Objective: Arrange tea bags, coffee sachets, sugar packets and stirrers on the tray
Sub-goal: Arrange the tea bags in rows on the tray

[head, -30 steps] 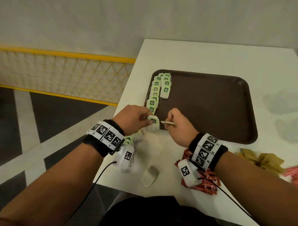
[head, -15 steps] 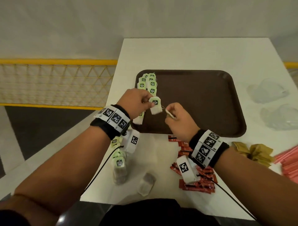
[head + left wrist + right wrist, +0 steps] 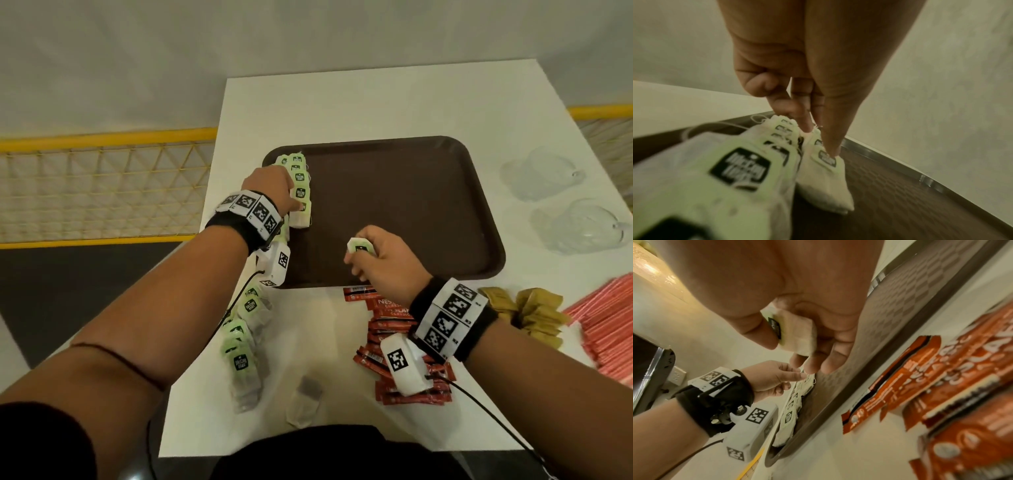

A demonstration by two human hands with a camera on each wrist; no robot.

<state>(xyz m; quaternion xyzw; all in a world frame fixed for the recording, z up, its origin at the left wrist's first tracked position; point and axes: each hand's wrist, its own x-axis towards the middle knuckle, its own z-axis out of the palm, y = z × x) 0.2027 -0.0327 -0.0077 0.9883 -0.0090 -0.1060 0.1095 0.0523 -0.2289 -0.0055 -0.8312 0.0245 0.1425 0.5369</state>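
Note:
A brown tray point(image 3: 411, 205) lies on the white table, with two rows of green-tagged tea bags point(image 3: 297, 178) along its left edge. My left hand point(image 3: 298, 205) reaches over those rows. Its thumb and forefinger tips rest on the nearest tea bag point(image 3: 824, 175) of the right row, which lies flat on the tray point(image 3: 900, 194). My right hand point(image 3: 358, 251) hovers over the tray's front part and pinches one tea bag point(image 3: 359, 247) between thumb and fingers. The right wrist view shows that tea bag point(image 3: 797, 334) held on edge above the tray point(image 3: 890, 313).
Loose tea bags point(image 3: 245, 329) trail along the table's left edge, with an untagged one point(image 3: 305, 401) near me. Red coffee sachets point(image 3: 387, 308) lie under my right wrist. Gold sugar packets point(image 3: 534, 315) and pink stirrers point(image 3: 609, 322) lie right. Two clear cups point(image 3: 579, 226) stand far right.
The hands, close together before, have parted. My left hand carried its tea bag up to the rows and laid it down. My right hand now holds a whole tea bag.

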